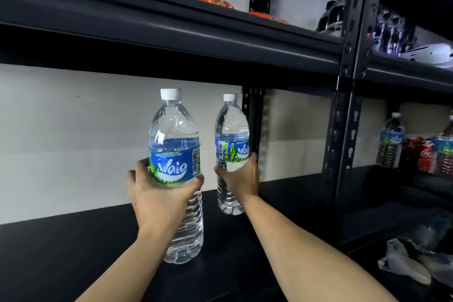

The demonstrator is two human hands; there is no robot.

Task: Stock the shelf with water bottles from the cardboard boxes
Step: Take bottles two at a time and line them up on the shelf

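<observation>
Now, you have a water bottle in each hand, so treat this as a two-part set-down. Your left hand (159, 193) is wrapped round the near bottle (175, 135) at its blue label, thumb on one side and fingers on the other. Your right hand (241, 176) grips the far bottle (231, 130) just under its label. Both bottles are upright with white caps on, over the dark shelf (73, 252), the far one deeper in and close to the upright post (252, 117). Their bases look to be at or just above the board; I cannot tell whether either one is bearing on it.

My advice is to seat the far bottle first, since it is deeper in and your right arm would otherwise have to reach past the near one. Bring it down flat on its base, near the pale back wall (73, 130) but clear of the post, and let go only when you feel the weight taken. Then set the near bottle beside or in front of it, in line, label outward. These bottles are full, tall and probably soft-walled, so a hard squeeze may dent them and a tilted base may tip one into the other. Mind the caps under the upper shelf (171, 32); there is room, but lift no higher than you need.
</observation>
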